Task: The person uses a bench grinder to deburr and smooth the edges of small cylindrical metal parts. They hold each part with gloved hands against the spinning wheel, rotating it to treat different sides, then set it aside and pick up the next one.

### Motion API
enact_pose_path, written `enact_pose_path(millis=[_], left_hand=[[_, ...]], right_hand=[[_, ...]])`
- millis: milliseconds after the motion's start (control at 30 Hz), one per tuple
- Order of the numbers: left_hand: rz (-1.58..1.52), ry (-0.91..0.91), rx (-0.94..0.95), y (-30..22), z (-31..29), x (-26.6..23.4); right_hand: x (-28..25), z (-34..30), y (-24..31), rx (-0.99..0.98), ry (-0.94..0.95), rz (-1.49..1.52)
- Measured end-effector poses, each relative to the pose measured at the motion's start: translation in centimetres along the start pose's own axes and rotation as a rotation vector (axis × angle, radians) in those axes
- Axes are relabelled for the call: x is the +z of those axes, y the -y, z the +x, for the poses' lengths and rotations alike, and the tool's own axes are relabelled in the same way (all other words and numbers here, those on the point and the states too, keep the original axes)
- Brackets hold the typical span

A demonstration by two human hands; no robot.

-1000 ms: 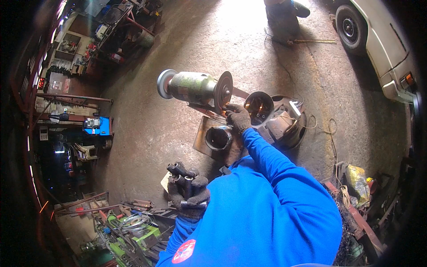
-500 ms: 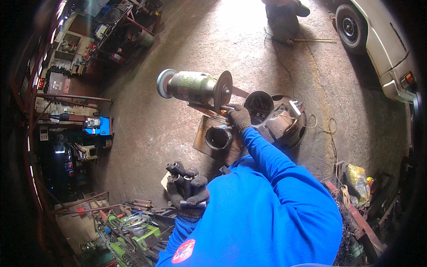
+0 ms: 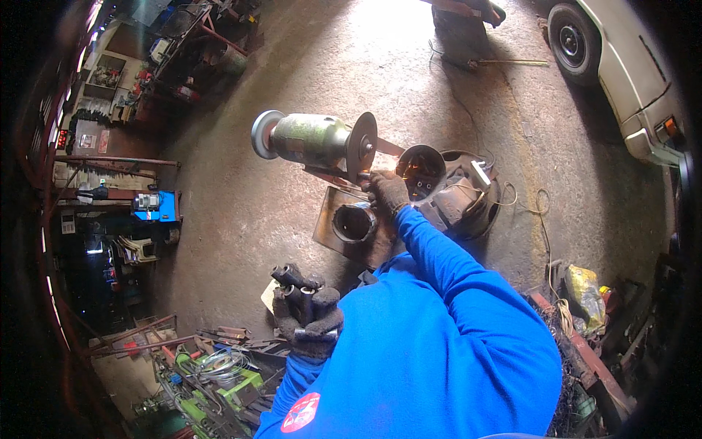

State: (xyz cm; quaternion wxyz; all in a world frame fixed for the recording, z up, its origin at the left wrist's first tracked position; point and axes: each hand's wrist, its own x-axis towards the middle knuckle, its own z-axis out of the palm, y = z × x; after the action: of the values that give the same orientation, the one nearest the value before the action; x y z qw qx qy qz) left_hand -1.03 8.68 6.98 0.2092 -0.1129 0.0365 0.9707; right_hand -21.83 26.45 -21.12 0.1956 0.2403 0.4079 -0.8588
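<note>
- The right hand [image 3: 386, 192], in a dark work glove, reaches out toward 12 o'clock and presses a small metal piece [image 3: 365, 175] against the grinding wheel [image 3: 362, 146] of a bench grinder [image 3: 314, 140] — its fingers are closed tight around the piece.
- Orange sparks [image 3: 417, 170] land inside an open metal can [image 3: 422, 172] just at 3 o'clock of the wheel.
- The left hand [image 3: 307, 314], also gloved, stays low at 8 o'clock, fingers curled around a bundle of short steel pipe pieces [image 3: 300, 289].
- A short metal cylinder [image 3: 354, 222] stands on a flat steel plate [image 3: 329, 227] below the grinder, at 7 o'clock of the right hand.
- A white car [image 3: 621, 66] is parked at 2 o'clock — well apart from the grinder.
</note>
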Motion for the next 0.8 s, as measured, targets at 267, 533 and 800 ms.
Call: enact_pose_path(millis=[267, 533, 800], left_hand=[[0.011, 0.016, 0.043, -0.6, -0.4, 0.4], [0.009, 0.077, 0.016, -3.1, -2.9, 1.0], [-0.049, 0.116, -0.101, -5.2, -6.3, 0.6]], right_hand=[[0.7, -4.9, 2.1, -0.031, 0.219, 0.378], [4.7, -13.9, 3.4, -0.64, 0.228, -0.226], [7.5, -17.9, 2.3, -0.42, 0.43, 0.358]])
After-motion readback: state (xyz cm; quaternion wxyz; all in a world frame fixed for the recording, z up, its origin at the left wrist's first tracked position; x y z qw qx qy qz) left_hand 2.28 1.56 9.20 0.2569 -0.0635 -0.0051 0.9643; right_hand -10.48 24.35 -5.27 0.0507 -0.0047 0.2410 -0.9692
